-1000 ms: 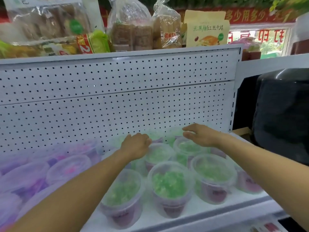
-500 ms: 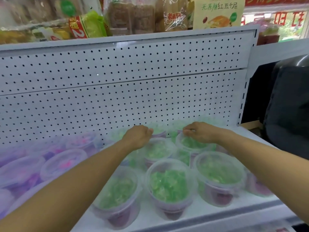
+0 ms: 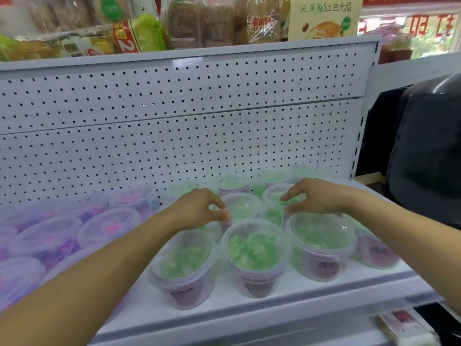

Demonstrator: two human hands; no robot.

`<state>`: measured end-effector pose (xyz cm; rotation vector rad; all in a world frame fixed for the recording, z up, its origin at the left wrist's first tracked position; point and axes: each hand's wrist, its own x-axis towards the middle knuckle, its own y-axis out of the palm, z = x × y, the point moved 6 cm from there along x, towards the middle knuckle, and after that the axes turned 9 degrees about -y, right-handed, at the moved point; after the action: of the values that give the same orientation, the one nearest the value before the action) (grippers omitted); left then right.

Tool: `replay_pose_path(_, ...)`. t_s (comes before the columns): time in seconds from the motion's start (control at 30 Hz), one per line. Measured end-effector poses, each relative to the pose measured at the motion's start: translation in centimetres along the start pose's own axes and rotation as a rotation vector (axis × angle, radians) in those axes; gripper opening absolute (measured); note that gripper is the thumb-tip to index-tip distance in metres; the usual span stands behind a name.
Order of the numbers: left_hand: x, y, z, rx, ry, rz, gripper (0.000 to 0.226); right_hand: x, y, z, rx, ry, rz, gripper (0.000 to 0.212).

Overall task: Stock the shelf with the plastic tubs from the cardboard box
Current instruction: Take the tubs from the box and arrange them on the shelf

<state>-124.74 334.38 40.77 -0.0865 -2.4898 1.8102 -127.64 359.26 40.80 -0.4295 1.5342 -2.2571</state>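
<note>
Head view: white pegboard shelf (image 3: 287, 293), front lip cut off at bottom. Plastic tubs (image 3: 257, 255) with green contents stand in rows at the right end; rear tubs blurred, forearms hide some. Purple-tinted tubs (image 3: 107, 228) at left, hazy. Tub labels dark red, writing unreadable. Bread bags (image 3: 259, 21) above, print partly legible: "OLD". Bare shelf strip along the front edge. Left hand (image 3: 197, 211) and right hand (image 3: 316, 196) hover over mid-row tubs, fingers loosely spread, holding nothing.
</note>
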Motion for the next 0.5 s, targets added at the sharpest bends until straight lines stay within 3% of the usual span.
replay_pose_path(0.37,-1.2,0.1,-0.6,0.003,-0.010,-0.032,0.046,-1.2,0.7,1.0,0.017,0.021,-0.025,0.043)
replay_pose_path(0.5,-4.3,-0.2,-1.6,-0.234,0.040,-0.134,0.042,-3.2,0.7,2.0,0.061,-0.058,-0.105,0.041)
